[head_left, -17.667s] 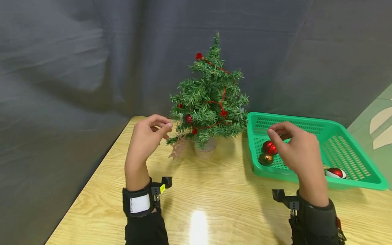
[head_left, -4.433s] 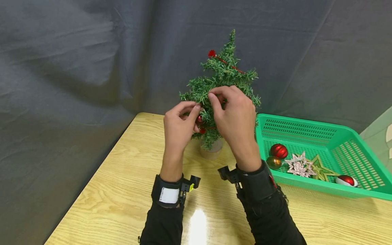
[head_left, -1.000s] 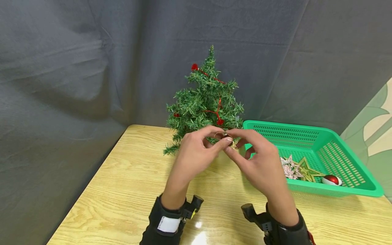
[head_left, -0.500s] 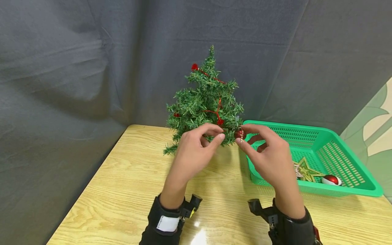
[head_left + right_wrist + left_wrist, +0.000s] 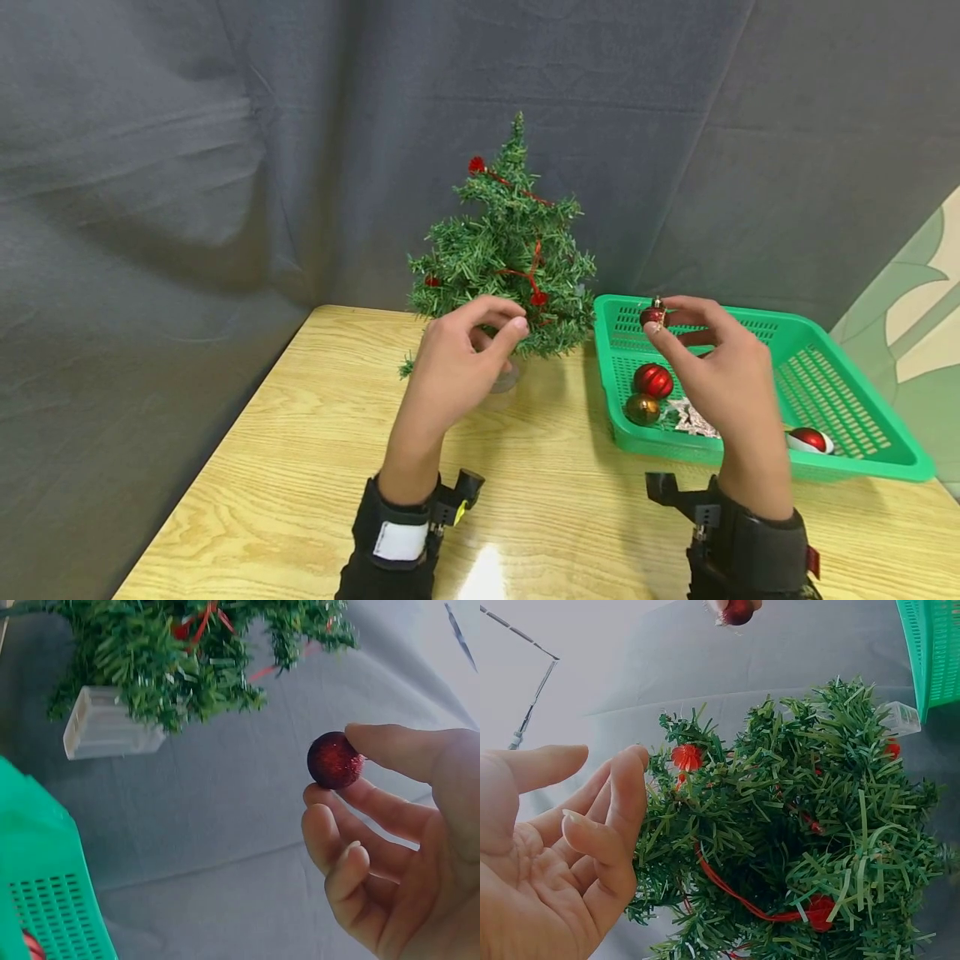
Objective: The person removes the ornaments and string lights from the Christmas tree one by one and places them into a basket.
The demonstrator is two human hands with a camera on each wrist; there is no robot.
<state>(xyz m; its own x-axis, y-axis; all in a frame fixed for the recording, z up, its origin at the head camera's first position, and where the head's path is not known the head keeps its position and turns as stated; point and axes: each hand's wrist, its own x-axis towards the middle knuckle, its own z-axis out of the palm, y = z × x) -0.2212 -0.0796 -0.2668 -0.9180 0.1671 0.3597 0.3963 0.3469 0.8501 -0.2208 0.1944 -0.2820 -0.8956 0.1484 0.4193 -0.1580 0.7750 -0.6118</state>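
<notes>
A small red glitter ball [image 5: 652, 316] [image 5: 334, 760] is pinched between the thumb and fingers of my right hand [image 5: 662, 323] [image 5: 351, 771]. The hand holds it above the near-left corner of the green basket [image 5: 862, 454]. In the left wrist view the ball [image 5: 737, 609] shows at the top edge. My left hand [image 5: 512, 322] [image 5: 604, 799] hovers empty just in front of the little green tree [image 5: 510, 250] [image 5: 795, 840], its fingers relaxed and close to the lower branches. Red berries and a red string hang on the tree.
In the basket lie a ribbed red ball [image 5: 653, 380], a gold ball [image 5: 642, 409], a pink glitter snowflake [image 5: 693, 417] and a red-and-white ornament [image 5: 810, 439]. The tree stands in a clear pot [image 5: 112, 727] on the wooden table [image 5: 300, 467]. A dark curtain hangs behind.
My right hand has carried the red ball to the right, from the tree's lower branches to above the basket. The left hand has stayed by the tree, letting go of the ball.
</notes>
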